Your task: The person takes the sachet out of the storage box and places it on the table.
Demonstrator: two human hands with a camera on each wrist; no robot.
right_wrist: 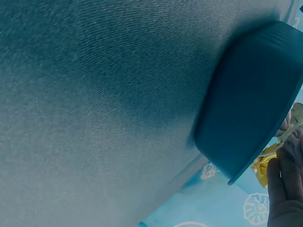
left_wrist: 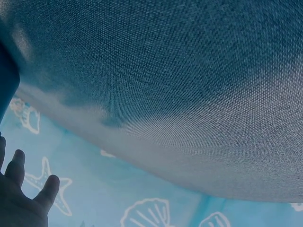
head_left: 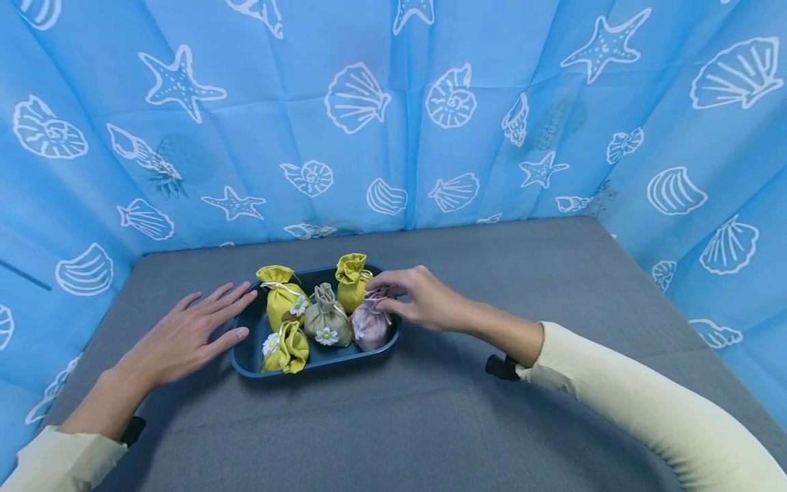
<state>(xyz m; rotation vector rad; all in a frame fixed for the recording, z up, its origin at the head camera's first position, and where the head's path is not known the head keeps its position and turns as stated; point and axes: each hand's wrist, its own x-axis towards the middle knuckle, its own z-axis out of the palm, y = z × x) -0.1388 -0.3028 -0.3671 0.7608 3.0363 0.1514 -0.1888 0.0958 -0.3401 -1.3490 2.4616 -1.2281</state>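
A dark blue oval tray (head_left: pixel 344 361) holds several small drawstring pouches. At its right end sits a pale pink pouch (head_left: pixel 370 326) with a white flower; my right hand (head_left: pixel 424 301) pinches its gathered top between thumb and fingers. Beside it stands a beige pouch (head_left: pixel 328 321) with a daisy, and behind that a yellow pouch (head_left: pixel 352 283). Two more yellow pouches (head_left: pixel 279 294) fill the left part, one nearer the front. My left hand (head_left: pixel 197 335) spreads its straight fingers at the tray's left rim. In the right wrist view, fingers (right_wrist: pixel 286 175) reach the pouch top over the tray's side (right_wrist: pixel 251 99).
The tray stands on a table covered in grey cloth (head_left: pixel 393 430). A blue curtain (head_left: pixel 393 164) printed with white shells and starfish hangs behind the table and along both sides. Black bands (head_left: pixel 503 367) sit at both wrists, by the cream sleeves.
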